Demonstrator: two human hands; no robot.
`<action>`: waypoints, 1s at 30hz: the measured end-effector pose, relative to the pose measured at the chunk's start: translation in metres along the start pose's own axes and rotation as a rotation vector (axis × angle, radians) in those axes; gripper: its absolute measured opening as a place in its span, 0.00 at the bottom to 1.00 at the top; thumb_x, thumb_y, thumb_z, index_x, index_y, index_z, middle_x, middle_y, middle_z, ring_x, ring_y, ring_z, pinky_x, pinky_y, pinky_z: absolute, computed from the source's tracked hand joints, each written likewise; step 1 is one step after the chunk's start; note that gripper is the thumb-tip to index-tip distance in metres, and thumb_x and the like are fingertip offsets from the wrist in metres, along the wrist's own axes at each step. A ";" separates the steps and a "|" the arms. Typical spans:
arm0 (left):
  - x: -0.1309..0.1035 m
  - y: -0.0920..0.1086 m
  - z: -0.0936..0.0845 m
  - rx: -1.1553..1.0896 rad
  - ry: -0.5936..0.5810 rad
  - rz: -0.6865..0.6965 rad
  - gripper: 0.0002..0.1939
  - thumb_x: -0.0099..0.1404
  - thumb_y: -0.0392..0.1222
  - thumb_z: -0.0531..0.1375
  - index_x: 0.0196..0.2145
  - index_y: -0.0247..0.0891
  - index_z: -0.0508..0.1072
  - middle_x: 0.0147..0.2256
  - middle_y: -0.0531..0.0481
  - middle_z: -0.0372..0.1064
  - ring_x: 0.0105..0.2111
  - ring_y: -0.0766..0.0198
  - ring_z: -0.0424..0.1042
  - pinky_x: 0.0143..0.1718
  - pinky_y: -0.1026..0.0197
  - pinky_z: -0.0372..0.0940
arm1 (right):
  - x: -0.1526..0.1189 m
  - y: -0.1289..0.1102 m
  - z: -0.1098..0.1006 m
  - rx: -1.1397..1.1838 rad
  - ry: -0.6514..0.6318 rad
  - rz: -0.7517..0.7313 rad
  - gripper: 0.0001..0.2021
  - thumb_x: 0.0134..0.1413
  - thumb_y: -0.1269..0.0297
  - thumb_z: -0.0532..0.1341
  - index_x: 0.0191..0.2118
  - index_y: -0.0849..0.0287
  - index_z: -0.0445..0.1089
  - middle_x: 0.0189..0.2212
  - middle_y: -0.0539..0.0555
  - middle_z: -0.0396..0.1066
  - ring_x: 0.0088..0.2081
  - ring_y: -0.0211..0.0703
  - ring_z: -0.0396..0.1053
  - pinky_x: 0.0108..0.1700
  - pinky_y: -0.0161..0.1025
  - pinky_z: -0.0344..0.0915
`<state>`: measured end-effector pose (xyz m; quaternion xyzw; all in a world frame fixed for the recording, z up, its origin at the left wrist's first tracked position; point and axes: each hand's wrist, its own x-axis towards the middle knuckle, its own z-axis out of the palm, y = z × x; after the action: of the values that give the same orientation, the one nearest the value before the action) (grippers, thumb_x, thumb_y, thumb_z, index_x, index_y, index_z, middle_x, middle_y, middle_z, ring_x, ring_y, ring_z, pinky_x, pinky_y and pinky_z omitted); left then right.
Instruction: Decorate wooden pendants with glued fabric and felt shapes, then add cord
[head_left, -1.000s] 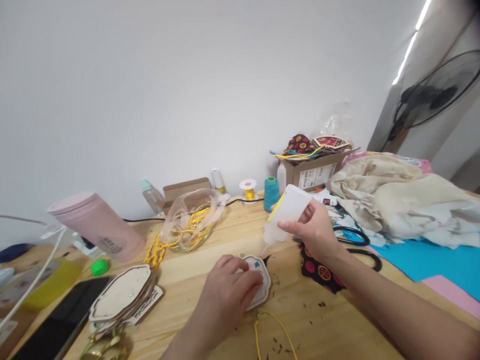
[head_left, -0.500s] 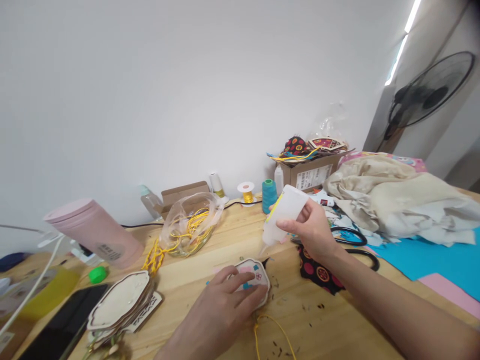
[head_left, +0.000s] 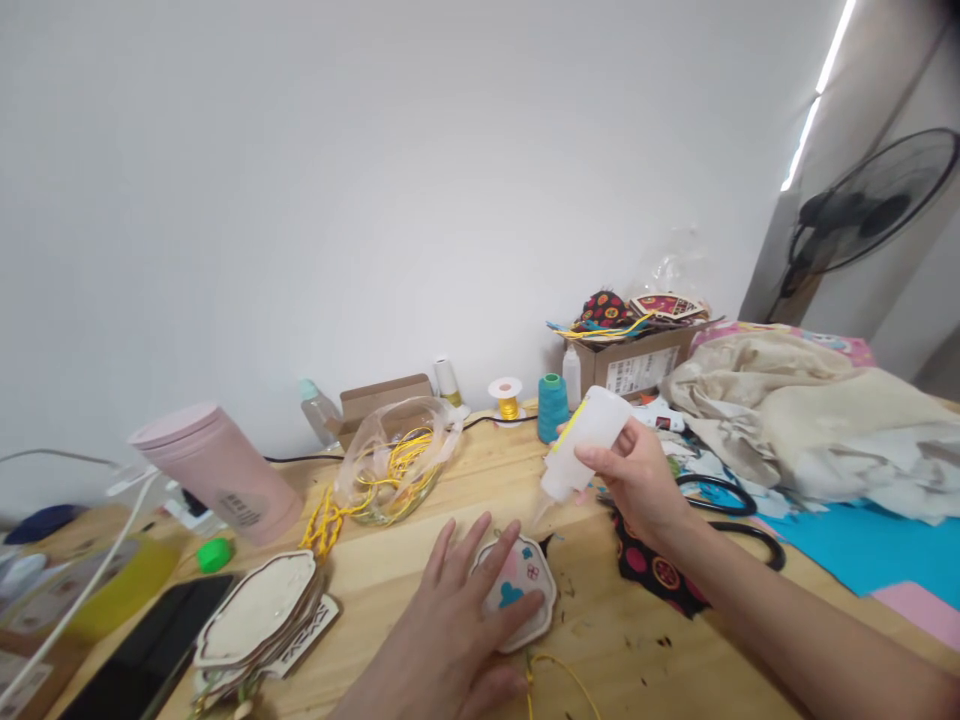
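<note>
My right hand [head_left: 637,475] grips a white squeeze glue bottle [head_left: 589,440], tilted with its thin nozzle pointing down. The nozzle tip is just above the top edge of a small scalloped plaque [head_left: 529,595] that carries blue and pink floral pieces. My left hand [head_left: 465,610] lies over the plaque's left side with its fingers spread, thumb and forefinger resting on it. A yellow cord [head_left: 566,668] trails from the plaque's lower edge. Beside my right wrist lies dark patterned fabric [head_left: 660,570], and black scissor handles [head_left: 739,530] show behind the forearm.
Stacked wooden plaques [head_left: 259,610] and a phone [head_left: 150,645] lie at left, near a pink tumbler [head_left: 217,470] and a green cap [head_left: 214,554]. A bag of yellow cord [head_left: 397,465], a teal thread spool [head_left: 553,408] and a cardboard box [head_left: 637,365] stand along the wall. Beige cloth [head_left: 810,400] is heaped at right.
My left hand's fingers have spread and shifted left, uncovering more of the plaque. The bottle stays in my right hand, still tilted nozzle down. The whole view has shifted slightly.
</note>
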<state>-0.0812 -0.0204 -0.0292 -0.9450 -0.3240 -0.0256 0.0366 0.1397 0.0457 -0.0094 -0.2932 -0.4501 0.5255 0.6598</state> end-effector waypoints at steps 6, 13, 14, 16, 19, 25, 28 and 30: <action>0.000 -0.001 -0.002 -0.111 -0.013 -0.049 0.23 0.59 0.52 0.50 0.53 0.57 0.54 0.61 0.48 0.32 0.58 0.43 0.33 0.50 0.32 0.40 | 0.000 0.003 0.002 0.062 0.012 0.075 0.16 0.34 0.67 0.67 0.33 0.60 0.65 0.25 0.49 0.67 0.21 0.35 0.63 0.11 0.26 0.55; -0.007 -0.008 0.000 -0.404 0.228 -0.189 0.22 0.61 0.46 0.50 0.53 0.50 0.56 0.60 0.47 0.39 0.59 0.51 0.38 0.53 0.40 0.45 | -0.003 0.006 0.003 0.251 -0.016 0.230 0.10 0.39 0.68 0.65 0.31 0.61 0.66 0.23 0.49 0.70 0.21 0.36 0.66 0.16 0.29 0.64; -0.009 -0.010 0.000 -0.476 0.291 -0.242 0.20 0.61 0.45 0.51 0.51 0.49 0.59 0.59 0.47 0.43 0.58 0.52 0.42 0.53 0.43 0.47 | -0.002 0.006 0.003 0.291 -0.018 0.261 0.10 0.39 0.68 0.65 0.31 0.61 0.67 0.24 0.50 0.71 0.21 0.38 0.68 0.17 0.31 0.66; -0.011 -0.016 0.001 -0.617 0.445 -0.384 0.15 0.59 0.44 0.53 0.45 0.46 0.65 0.56 0.46 0.53 0.55 0.55 0.51 0.52 0.46 0.51 | -0.002 0.007 0.002 0.376 -0.028 0.331 0.10 0.39 0.68 0.65 0.32 0.61 0.67 0.25 0.52 0.73 0.23 0.41 0.70 0.18 0.33 0.68; -0.013 -0.027 0.002 -0.795 0.738 -0.672 0.09 0.56 0.45 0.56 0.35 0.41 0.68 0.48 0.44 0.64 0.51 0.56 0.59 0.51 0.49 0.52 | -0.001 0.009 0.001 0.509 -0.029 0.421 0.11 0.39 0.68 0.64 0.33 0.60 0.67 0.27 0.53 0.74 0.27 0.44 0.72 0.19 0.34 0.69; -0.016 -0.043 0.008 -0.895 0.931 -1.016 0.11 0.54 0.48 0.57 0.26 0.36 0.66 0.28 0.50 0.69 0.32 0.62 0.68 0.36 0.60 0.61 | -0.002 0.018 -0.001 0.666 -0.025 0.543 0.12 0.44 0.70 0.62 0.38 0.61 0.66 0.32 0.56 0.75 0.33 0.43 0.73 0.25 0.32 0.72; -0.020 -0.042 0.006 -0.868 0.888 -1.035 0.14 0.55 0.50 0.54 0.21 0.37 0.63 0.19 0.56 0.61 0.22 0.67 0.62 0.25 0.66 0.58 | -0.002 0.022 -0.002 0.686 -0.038 0.563 0.12 0.45 0.72 0.61 0.39 0.61 0.66 0.31 0.54 0.75 0.33 0.43 0.73 0.24 0.32 0.71; -0.024 -0.041 0.005 -0.827 0.862 -1.041 0.17 0.57 0.50 0.51 0.17 0.38 0.58 0.15 0.59 0.53 0.19 0.69 0.56 0.21 0.67 0.52 | -0.003 0.022 -0.002 0.674 -0.054 0.563 0.12 0.45 0.72 0.61 0.39 0.61 0.67 0.33 0.56 0.75 0.34 0.43 0.73 0.26 0.32 0.72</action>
<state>-0.1247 -0.0023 -0.0333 -0.5158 -0.6457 -0.5216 -0.2121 0.1319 0.0494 -0.0304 -0.1589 -0.1732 0.8097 0.5377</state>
